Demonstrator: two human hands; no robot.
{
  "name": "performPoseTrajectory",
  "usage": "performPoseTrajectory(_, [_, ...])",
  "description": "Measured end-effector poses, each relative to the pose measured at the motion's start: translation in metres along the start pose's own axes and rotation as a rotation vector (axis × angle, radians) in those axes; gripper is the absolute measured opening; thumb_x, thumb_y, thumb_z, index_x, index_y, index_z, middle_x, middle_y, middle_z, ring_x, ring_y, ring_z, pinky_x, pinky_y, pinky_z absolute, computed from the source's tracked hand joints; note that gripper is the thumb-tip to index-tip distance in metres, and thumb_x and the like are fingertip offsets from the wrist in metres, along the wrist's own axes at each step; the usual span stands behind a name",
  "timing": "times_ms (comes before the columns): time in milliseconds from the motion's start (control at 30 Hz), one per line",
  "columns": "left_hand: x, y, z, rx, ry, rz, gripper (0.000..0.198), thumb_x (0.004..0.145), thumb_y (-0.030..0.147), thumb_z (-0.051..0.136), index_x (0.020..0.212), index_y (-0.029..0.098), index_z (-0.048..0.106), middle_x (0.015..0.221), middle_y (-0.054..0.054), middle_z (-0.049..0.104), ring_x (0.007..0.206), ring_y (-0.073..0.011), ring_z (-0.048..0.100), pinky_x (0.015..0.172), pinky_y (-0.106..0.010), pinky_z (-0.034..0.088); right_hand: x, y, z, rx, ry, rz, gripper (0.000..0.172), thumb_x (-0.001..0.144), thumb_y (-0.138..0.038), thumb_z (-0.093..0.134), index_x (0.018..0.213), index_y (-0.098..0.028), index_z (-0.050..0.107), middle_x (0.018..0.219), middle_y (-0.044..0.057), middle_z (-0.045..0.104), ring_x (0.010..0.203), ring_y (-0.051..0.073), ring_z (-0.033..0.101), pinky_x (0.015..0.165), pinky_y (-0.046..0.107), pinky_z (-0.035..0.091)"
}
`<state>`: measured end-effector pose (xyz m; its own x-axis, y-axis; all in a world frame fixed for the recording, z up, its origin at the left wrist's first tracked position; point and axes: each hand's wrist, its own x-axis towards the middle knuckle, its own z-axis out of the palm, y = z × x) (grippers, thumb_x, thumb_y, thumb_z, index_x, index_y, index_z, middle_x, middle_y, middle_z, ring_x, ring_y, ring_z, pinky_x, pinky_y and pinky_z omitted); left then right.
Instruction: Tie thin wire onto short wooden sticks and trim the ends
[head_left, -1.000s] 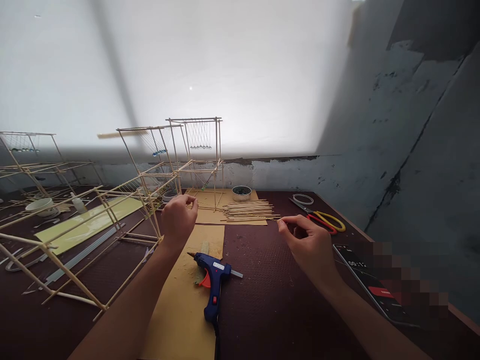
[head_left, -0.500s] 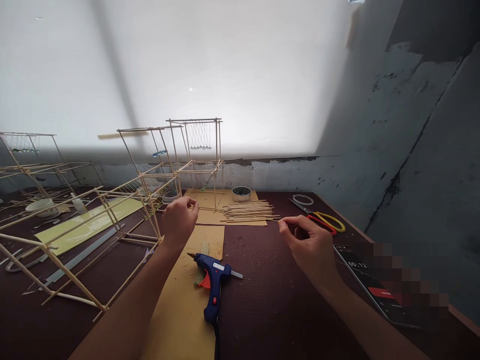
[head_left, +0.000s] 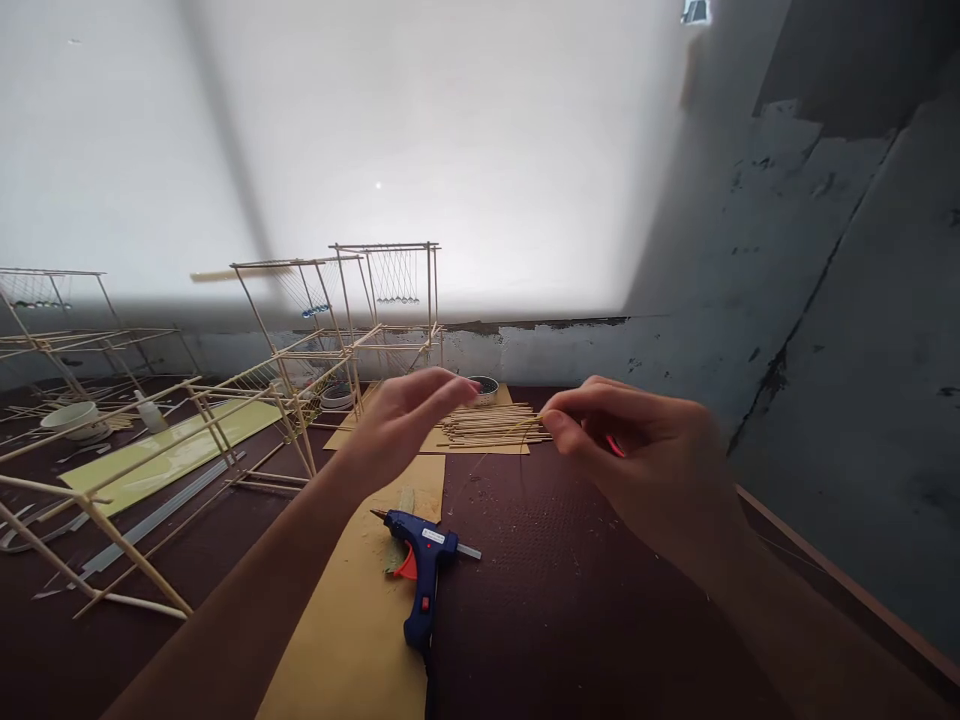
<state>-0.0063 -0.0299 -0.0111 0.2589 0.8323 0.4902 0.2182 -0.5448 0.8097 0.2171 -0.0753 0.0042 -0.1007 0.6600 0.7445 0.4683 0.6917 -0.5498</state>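
Note:
My right hand [head_left: 637, 455] is closed in a pinch at the right, with a fine thread [head_left: 523, 440] trailing in a curve from its fingertips. To the left, my left hand [head_left: 412, 425] reaches across with fingers stretched out and close together; no object shows in it. Behind and between the hands lie many thin wooden sticks [head_left: 491, 425] on a tan board. Below my left hand rests a blue glue gun [head_left: 429, 560] with an orange trigger and a clear glue stick in its back.
Stick frames [head_left: 386, 246] with hanging beads stand at the left and back. A round tin [head_left: 486, 391] sits behind the sticks. A yellow-green sheet [head_left: 180, 455], a white bowl [head_left: 75, 422] and a small bottle [head_left: 150, 412] lie left. A wall borders the table.
My left hand has moved right and its pinch has loosened into stretched fingers. My right hand has risen slightly closer to the camera, covering the scissors; the phone no longer shows.

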Motion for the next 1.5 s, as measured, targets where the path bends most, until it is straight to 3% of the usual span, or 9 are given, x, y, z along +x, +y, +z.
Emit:
performPoseTrajectory(100, [0.002, 0.019, 0.017, -0.443, -0.336, -0.041, 0.044, 0.094, 0.056, 0.049, 0.090, 0.018, 0.071, 0.111, -0.010, 0.072, 0.113, -0.0257, 0.065, 0.097, -0.037, 0.049, 0.012, -0.015, -0.002, 0.041, -0.058, -0.011, 0.012, 0.084, -0.023, 0.068, 0.078, -0.025, 0.077, 0.068, -0.001, 0.063, 0.060, 0.012, 0.054, 0.052, 0.024, 0.041])
performPoseTrajectory(167, [0.005, 0.024, 0.025, -0.611, -0.456, -0.082, 0.046, 0.093, 0.059, 0.048, 0.088, 0.018, 0.069, 0.109, -0.010, 0.073, 0.116, -0.0279, 0.064, 0.100, -0.039, 0.048, 0.022, -0.020, -0.005, 0.050, -0.096, -0.034, 0.013, 0.083, -0.023, 0.069, 0.075, -0.026, 0.078, 0.075, 0.000, 0.066, 0.067, 0.012, 0.058, 0.058, 0.024, 0.046])
performPoseTrajectory(300, [0.014, 0.033, 0.034, -0.770, -0.520, -0.131, 0.044, 0.090, 0.059, 0.055, 0.078, 0.018, 0.065, 0.106, -0.010, 0.074, 0.122, -0.0318, 0.061, 0.106, -0.043, 0.044, 0.045, -0.022, -0.015, 0.031, -0.183, -0.083, 0.015, 0.080, -0.025, 0.072, 0.068, -0.025, 0.079, 0.084, 0.002, 0.067, 0.080, 0.015, 0.061, 0.066, 0.025, 0.049])
performPoseTrajectory(433, [0.021, 0.041, 0.043, -0.862, -0.562, -0.127, 0.038, 0.093, 0.051, 0.055, 0.078, 0.018, 0.067, 0.117, -0.009, 0.073, 0.127, -0.0310, 0.058, 0.109, -0.043, 0.042, 0.062, -0.020, -0.026, 0.077, -0.144, -0.002, 0.010, 0.077, -0.028, 0.074, 0.070, -0.022, 0.080, 0.086, 0.002, 0.068, 0.076, 0.014, 0.061, 0.061, 0.024, 0.048])
performPoseTrajectory(667, [0.028, 0.036, 0.054, -0.918, -0.429, -0.106, 0.025, 0.097, 0.037, 0.053, 0.105, 0.020, 0.070, 0.134, -0.007, 0.065, 0.133, -0.0282, 0.054, 0.101, -0.038, 0.048, 0.067, -0.017, -0.030, 0.101, -0.102, 0.057, 0.010, 0.077, -0.027, 0.074, 0.070, -0.022, 0.080, 0.085, 0.002, 0.069, 0.081, 0.015, 0.062, 0.067, 0.023, 0.050])
performPoseTrajectory(933, [0.030, 0.036, 0.040, -0.897, -0.501, -0.037, 0.043, 0.090, 0.056, 0.052, 0.075, 0.018, 0.064, 0.125, -0.009, 0.069, 0.134, -0.0350, 0.052, 0.107, -0.048, 0.045, 0.071, -0.025, -0.022, 0.106, -0.187, 0.103, 0.011, 0.076, -0.028, 0.074, 0.068, -0.021, 0.079, 0.088, 0.003, 0.069, 0.071, 0.013, 0.062, 0.057, 0.023, 0.049])
performPoseTrajectory(1133, [0.034, 0.032, 0.036, -0.790, -0.411, -0.030, 0.039, 0.093, 0.054, 0.049, 0.089, 0.020, 0.067, 0.129, -0.006, 0.068, 0.132, -0.0318, 0.055, 0.107, -0.047, 0.045, 0.076, -0.025, -0.015, 0.158, -0.227, 0.073, 0.015, 0.080, -0.024, 0.072, 0.066, -0.021, 0.076, 0.088, 0.002, 0.069, 0.071, 0.014, 0.065, 0.057, 0.022, 0.052])
performPoseTrajectory(1333, [0.030, 0.034, 0.013, -0.480, -0.213, -0.008, 0.047, 0.096, 0.059, 0.039, 0.098, 0.023, 0.069, 0.124, -0.007, 0.070, 0.123, -0.0332, 0.062, 0.094, -0.048, 0.052, 0.084, -0.038, 0.005, 0.285, -0.305, 0.093, 0.012, 0.078, -0.024, 0.070, 0.069, -0.019, 0.076, 0.078, 0.003, 0.069, 0.066, 0.014, 0.064, 0.054, 0.024, 0.051])
performPoseTrajectory(1500, [0.026, 0.038, -0.007, -0.300, 0.027, 0.036, 0.049, 0.095, 0.063, 0.037, 0.101, 0.026, 0.069, 0.107, -0.008, 0.074, 0.112, -0.0346, 0.066, 0.084, -0.048, 0.054, 0.091, -0.052, 0.019, 0.340, -0.366, 0.100, 0.016, 0.083, -0.027, 0.067, 0.073, -0.018, 0.075, 0.066, 0.001, 0.064, 0.060, 0.012, 0.059, 0.050, 0.024, 0.044])
